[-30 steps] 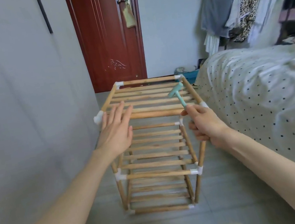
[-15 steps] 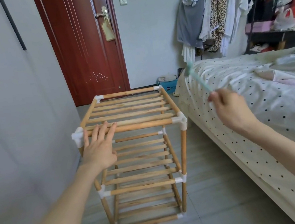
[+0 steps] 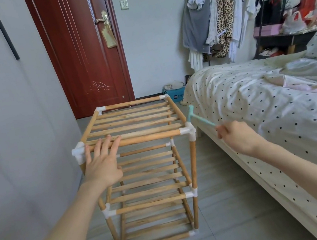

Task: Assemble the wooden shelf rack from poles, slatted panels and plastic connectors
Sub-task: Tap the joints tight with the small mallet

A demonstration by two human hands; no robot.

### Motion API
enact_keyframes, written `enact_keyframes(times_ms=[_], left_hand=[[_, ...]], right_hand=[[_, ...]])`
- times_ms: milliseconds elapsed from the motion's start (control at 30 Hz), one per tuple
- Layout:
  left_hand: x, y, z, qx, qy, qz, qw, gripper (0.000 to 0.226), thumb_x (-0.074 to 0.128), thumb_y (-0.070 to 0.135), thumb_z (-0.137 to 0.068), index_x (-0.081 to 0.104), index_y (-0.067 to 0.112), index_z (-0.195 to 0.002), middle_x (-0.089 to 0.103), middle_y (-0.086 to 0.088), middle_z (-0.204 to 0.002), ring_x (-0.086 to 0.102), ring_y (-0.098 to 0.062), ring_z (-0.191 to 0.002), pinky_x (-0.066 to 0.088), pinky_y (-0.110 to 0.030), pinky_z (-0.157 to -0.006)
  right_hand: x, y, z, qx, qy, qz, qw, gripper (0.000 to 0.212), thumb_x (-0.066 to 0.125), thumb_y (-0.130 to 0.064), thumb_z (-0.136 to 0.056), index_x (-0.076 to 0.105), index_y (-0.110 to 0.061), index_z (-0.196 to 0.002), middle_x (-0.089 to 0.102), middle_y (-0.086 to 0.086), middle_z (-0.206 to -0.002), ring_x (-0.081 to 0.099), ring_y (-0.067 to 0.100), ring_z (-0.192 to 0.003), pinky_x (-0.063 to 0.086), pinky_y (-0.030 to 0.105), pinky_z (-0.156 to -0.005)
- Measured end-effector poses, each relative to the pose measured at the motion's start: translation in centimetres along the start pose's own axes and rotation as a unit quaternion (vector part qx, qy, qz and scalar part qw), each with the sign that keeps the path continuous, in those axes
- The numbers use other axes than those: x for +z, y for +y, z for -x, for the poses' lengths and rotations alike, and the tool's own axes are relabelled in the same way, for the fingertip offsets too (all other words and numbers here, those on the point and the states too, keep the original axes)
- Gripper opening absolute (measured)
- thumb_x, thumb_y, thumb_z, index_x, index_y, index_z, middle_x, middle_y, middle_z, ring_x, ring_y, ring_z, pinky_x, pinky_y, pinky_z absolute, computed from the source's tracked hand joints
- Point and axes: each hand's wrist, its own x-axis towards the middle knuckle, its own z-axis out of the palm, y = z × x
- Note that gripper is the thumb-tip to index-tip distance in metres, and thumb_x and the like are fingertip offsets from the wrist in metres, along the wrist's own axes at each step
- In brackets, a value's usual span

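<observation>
On the grey tiled floor (image 3: 226, 202), between the pale grey wall (image 3: 9, 134) and the bed with the white, dark-dotted cover (image 3: 266, 106), the three-tier rack of light wooden poles and slatted panels (image 3: 146, 163) is stood upright, all tiers fitted and every visible corner capped by a white plastic connector.

Top tier: a slatted panel framed by four round poles. The near front pole (image 3: 148, 138) is run between the near-left white corner connector (image 3: 79, 153) and the near-right white corner connector (image 3: 189, 131).

Left hand (image 3: 103, 162): fingers spread and straight, laid flat over the near front pole just beside the left connector; the rack is judged to be steadied by it.

Right hand (image 3: 238, 137): fingers curled round the handle of a small mint-green plastic mallet (image 3: 197, 116), whose head is held just beside and slightly above the near-right connector, apart from it.

Step in hand, by judgement: the final seating of joints, assembly itself appearing all but complete. A short downward tap on the near-right connector is called for next, square to the upright pole beneath, with the frame kept pressed down so that it is not rocked toward the wall.

Beyond: a dark red panelled door (image 3: 84, 59) and a rail of hung clothes (image 3: 219, 15) are noted.
</observation>
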Motion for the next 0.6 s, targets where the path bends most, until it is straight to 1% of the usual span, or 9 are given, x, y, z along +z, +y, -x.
enact_keyframes(times_ms=[67, 100, 200, 267, 367, 467, 500, 533, 600], left_hand=[[0.0, 0.0, 0.0, 0.000, 0.004, -0.001, 1.000, 0.093, 0.057, 0.026, -0.082, -0.008, 0.035, -0.148, -0.008, 0.003, -0.158, -0.008, -0.022, -0.144, -0.014, -0.048, -0.113], [-0.1, 0.0, 0.0, 0.000, 0.005, -0.003, 1.000, 0.094, 0.058, 0.026, -0.081, -0.007, 0.034, -0.148, -0.008, 0.002, -0.158, -0.008, -0.022, -0.144, -0.014, -0.048, -0.113], [-0.1, 0.0, 0.1, 0.001, 0.000, -0.007, 1.000, 0.095, 0.058, 0.025, -0.081, -0.008, 0.033, -0.148, -0.008, 0.002, -0.158, -0.008, -0.022, -0.144, -0.014, -0.048, -0.113], [0.0, 0.0, 0.1, 0.002, 0.001, -0.006, 1.000, 0.095, 0.059, 0.025, -0.081, -0.008, 0.033, -0.148, -0.009, 0.002, -0.158, -0.009, -0.022, -0.144, -0.014, -0.048, -0.113], [0.1, 0.1, 0.2, 0.000, 0.004, -0.007, 1.000, 0.096, 0.058, 0.024, -0.080, -0.009, 0.033, -0.148, -0.010, 0.001, -0.158, -0.010, -0.022, -0.144, -0.015, -0.049, -0.113], [0.0, 0.0, 0.2, 0.001, -0.006, -0.013, 1.000, 0.097, 0.057, 0.023, -0.080, -0.011, 0.033, -0.148, -0.012, 0.001, -0.157, -0.011, -0.022, -0.144, -0.015, -0.049, -0.113], [0.0, 0.0, 0.2, 0.000, -0.006, -0.011, 1.000, 0.097, 0.057, 0.023, -0.080, -0.012, 0.033, -0.148, -0.013, 0.001, -0.157, -0.011, -0.022, -0.144, -0.015, -0.049, -0.113], [0.0, 0.0, 0.2, 0.001, -0.004, -0.010, 1.000, 0.097, 0.057, 0.023, -0.080, -0.012, 0.033, -0.148, -0.013, 0.002, -0.157, -0.010, -0.022, -0.144, -0.015, -0.049, -0.112], [0.0, 0.1, 0.1, 0.001, 0.000, -0.011, 1.000, 0.097, 0.057, 0.024, -0.080, -0.012, 0.034, -0.147, -0.012, 0.002, -0.157, -0.010, -0.022, -0.144, -0.015, -0.049, -0.112]], right_hand=[[-0.6, -0.5, 0.0, -0.030, 0.140, -0.062, 0.988, 0.039, 0.029, -0.026, -0.100, 0.056, -0.001, -0.086, 0.053, 0.010, -0.072, 0.049, 0.032, -0.070, 0.031, 0.033, -0.061], [-0.5, -0.6, 0.0, -0.036, 0.161, -0.059, 0.984, 0.035, 0.029, -0.024, -0.101, 0.053, -0.002, -0.088, 0.052, 0.009, -0.074, 0.046, 0.030, -0.070, 0.028, 0.032, -0.061], [0.2, -0.5, 0.6, 0.029, -0.019, -0.013, 0.999, 0.028, 0.028, -0.022, -0.100, 0.047, -0.010, -0.083, 0.050, 0.009, -0.076, 0.046, 0.029, -0.073, 0.038, 0.032, -0.066], [-1.1, -0.5, -0.3, 0.031, 0.006, -0.041, 0.999, 0.034, 0.030, -0.026, -0.099, 0.051, -0.010, -0.077, 0.048, 0.006, -0.065, 0.047, 0.028, -0.065, 0.039, 0.031, -0.061], [-1.6, -1.1, 0.0, -0.065, 0.196, -0.073, 0.976, 0.035, 0.027, -0.029, -0.100, 0.046, -0.009, -0.078, 0.047, 0.002, -0.059, 0.044, 0.023, -0.053, 0.032, 0.031, -0.049], [0.0, -0.5, 0.8, -0.004, 0.019, 0.028, 0.999, 0.032, 0.026, -0.029, -0.101, 0.043, -0.013, -0.079, 0.053, 0.009, -0.077, 0.048, 0.030, -0.066, 0.037, 0.034, -0.058], [-0.2, -0.3, 0.6, 0.016, 0.013, 0.008, 1.000, 0.033, 0.027, -0.029, -0.101, 0.047, -0.012, -0.081, 0.055, 0.011, -0.080, 0.052, 0.031, -0.071, 0.040, 0.034, -0.062], [-0.9, -0.2, -0.1, 0.022, 0.022, 0.000, 1.000, 0.036, 0.027, -0.030, -0.100, 0.052, -0.009, -0.084, 0.057, 0.013, -0.079, 0.054, 0.033, -0.073, 0.043, 0.036, -0.065], [-1.6, -0.8, -0.1, -0.043, 0.157, -0.040, 0.986, 0.036, 0.027, -0.027, -0.100, 0.051, -0.006, -0.082, 0.053, 0.011, -0.067, 0.050, 0.034, -0.065, 0.038, 0.037, -0.060]])
